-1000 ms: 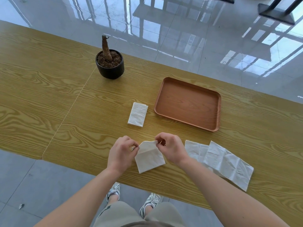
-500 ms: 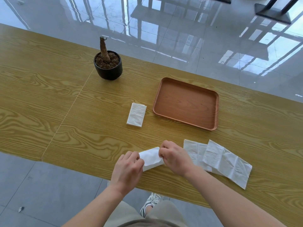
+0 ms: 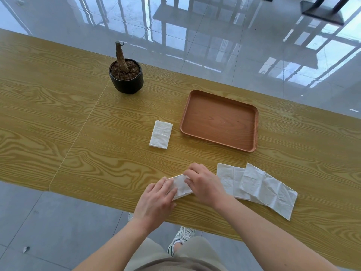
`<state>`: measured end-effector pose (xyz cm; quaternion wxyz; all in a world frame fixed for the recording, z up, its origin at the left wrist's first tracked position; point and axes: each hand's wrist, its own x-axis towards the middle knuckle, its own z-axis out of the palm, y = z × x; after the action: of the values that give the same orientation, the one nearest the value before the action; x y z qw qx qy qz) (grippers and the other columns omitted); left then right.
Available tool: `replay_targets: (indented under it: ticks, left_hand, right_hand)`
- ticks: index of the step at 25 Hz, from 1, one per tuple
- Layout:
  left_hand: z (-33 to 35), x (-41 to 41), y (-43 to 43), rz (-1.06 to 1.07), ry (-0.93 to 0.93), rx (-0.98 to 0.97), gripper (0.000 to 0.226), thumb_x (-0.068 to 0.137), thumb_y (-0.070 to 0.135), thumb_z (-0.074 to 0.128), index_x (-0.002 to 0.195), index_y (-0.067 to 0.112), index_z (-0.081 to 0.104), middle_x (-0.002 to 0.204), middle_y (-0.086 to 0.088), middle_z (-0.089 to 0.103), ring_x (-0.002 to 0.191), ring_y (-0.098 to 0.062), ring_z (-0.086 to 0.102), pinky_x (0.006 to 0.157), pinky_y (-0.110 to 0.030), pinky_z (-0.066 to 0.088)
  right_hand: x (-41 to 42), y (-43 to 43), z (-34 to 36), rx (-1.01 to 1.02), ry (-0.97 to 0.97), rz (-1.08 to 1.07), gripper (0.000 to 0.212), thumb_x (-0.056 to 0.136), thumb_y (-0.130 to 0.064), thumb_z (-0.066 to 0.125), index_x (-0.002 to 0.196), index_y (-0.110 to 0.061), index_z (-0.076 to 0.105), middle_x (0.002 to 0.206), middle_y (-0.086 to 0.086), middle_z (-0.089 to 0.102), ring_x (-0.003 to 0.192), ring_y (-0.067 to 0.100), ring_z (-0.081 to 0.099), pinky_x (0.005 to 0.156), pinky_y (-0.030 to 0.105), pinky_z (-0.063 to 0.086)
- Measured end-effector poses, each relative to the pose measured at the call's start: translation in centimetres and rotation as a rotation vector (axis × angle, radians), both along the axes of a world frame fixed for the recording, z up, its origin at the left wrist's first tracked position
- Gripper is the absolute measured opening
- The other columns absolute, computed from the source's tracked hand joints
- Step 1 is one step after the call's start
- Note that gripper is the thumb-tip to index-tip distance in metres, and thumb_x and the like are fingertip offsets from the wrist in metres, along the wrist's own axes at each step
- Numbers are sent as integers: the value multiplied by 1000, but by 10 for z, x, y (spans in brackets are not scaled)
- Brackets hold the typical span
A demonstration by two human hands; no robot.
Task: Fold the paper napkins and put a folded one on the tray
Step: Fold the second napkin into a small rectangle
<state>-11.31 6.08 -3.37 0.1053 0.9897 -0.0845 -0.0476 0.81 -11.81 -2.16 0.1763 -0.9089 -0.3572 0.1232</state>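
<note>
Left hand lies with its fingers straight and flat on the left end of the napkin being folded, pressing it to the desk near the front edge. Right hand covers the napkin's right end, fingers bent over the far edge and thumb on top; whether it pinches the paper or only presses it I cannot tell. Only a small white patch shows between the hands. Its far edge runs roughly left to right, rising slightly rightward, and both ends are hidden, so its full length is hard to judge.

Further back, a folded napkin lies flat just left of the tray, not touching it, its long axis pointing away from the person and leaning slightly right. The brown tray sits longways across the desk, its right end a little nearer.

Right of the right hand, two unfolded napkins overlap, the right one on top, stretching toward the near right. A black plant pot stands at the far left.
</note>
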Motion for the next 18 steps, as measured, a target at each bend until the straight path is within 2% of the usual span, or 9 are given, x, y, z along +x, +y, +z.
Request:
replay_targets:
  ticks: [4,6,11,15,18]
  left_hand:
    - [-7,-5,3,-43,-86,59,34,88,29,58,119,15,65,135,-11,62,129,-33,55,95,-50,51]
    - [-9,-4,6,-70,-106,72,34,92,31,52,119,15,63,137,-11,60,133,-33,51,100,-52,47]
    - [-9,-1,9,-69,-60,44,35,90,36,53,117,14,59,140,-14,56,135,-34,46,105,-51,44]
    - [-12,-5,0,-121,-32,14,52,88,42,52,132,14,55,145,-14,52,136,-33,45,109,-48,42]
    - [-12,-3,-3,-83,-25,38,55,92,46,48,135,14,56,151,-14,46,143,-30,38,112,-50,38]
  right_hand:
    - [3,7,-2,-113,17,58,12,97,-28,60,105,-19,64,106,-7,55,98,17,51,67,37,56]
    - [4,7,-2,-135,53,40,12,97,-28,61,103,-18,65,103,-6,55,99,17,51,73,36,55]
    - [5,10,2,-70,217,-173,10,95,-32,63,90,-23,65,94,-11,53,93,11,52,78,25,42]
    - [2,7,8,-95,284,-309,12,91,-26,62,82,-19,66,84,-6,66,81,15,60,71,31,51]
    - [-8,-1,8,-63,369,-492,8,86,-25,67,79,-22,68,75,-9,69,75,10,63,67,28,53]
